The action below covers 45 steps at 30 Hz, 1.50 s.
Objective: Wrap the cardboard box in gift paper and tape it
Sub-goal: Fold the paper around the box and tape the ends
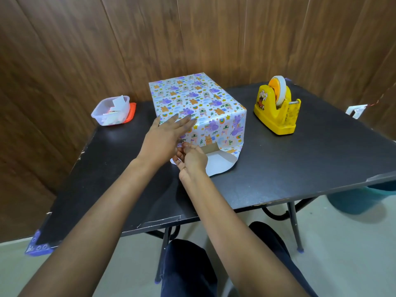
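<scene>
The cardboard box (211, 148) stands in the middle of the black table, covered in white gift paper (199, 97) printed with purple and orange animals. A strip of bare cardboard shows low on the near end, above a white paper flap (218, 162) lying on the table. My left hand (167, 133) lies flat with straight fingers on the box's near top edge. My right hand (191, 158) sits low at the near end, fingers curled and pinching the paper's lower edge beside the bare strip.
A yellow tape dispenser (277, 108) with a roll of tape stands right of the box. A clear plastic tub (111, 111) of paper scraps sits at the left on an orange lid. The table (300, 168) backs onto a wood-panel wall. A teal bin (360, 198) stands under its right side.
</scene>
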Each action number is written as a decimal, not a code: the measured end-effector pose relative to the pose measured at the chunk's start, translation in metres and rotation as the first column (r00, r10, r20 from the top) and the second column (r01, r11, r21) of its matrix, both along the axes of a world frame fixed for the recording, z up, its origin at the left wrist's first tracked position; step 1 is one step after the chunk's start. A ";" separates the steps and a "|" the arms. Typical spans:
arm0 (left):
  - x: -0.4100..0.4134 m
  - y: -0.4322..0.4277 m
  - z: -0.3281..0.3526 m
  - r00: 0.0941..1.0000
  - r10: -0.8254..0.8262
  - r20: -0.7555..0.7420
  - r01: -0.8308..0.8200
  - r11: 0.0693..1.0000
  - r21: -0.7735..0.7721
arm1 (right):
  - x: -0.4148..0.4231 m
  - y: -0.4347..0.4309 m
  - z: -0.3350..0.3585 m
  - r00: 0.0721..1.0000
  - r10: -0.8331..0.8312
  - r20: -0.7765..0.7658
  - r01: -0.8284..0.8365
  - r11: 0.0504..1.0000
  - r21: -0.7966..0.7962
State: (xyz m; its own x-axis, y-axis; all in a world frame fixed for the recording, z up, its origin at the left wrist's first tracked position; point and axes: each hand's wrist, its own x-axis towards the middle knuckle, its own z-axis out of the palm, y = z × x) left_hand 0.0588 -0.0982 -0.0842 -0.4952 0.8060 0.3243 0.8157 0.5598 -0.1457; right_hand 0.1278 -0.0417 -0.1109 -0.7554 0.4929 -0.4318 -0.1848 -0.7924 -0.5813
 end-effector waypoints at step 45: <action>0.011 0.000 0.006 0.998 -0.002 0.063 0.001 1.000 0.027 | -0.003 -0.003 -0.004 0.999 0.003 -0.035 -0.008 0.989 -0.147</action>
State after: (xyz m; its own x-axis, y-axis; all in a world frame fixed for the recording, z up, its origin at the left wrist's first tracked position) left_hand 0.0697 -0.0986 -0.0778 -0.5141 0.7981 0.3144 0.8235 0.5617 -0.0792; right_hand 0.1252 -0.0442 -0.1151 -0.7737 0.4216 -0.4728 -0.1984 -0.8701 -0.4512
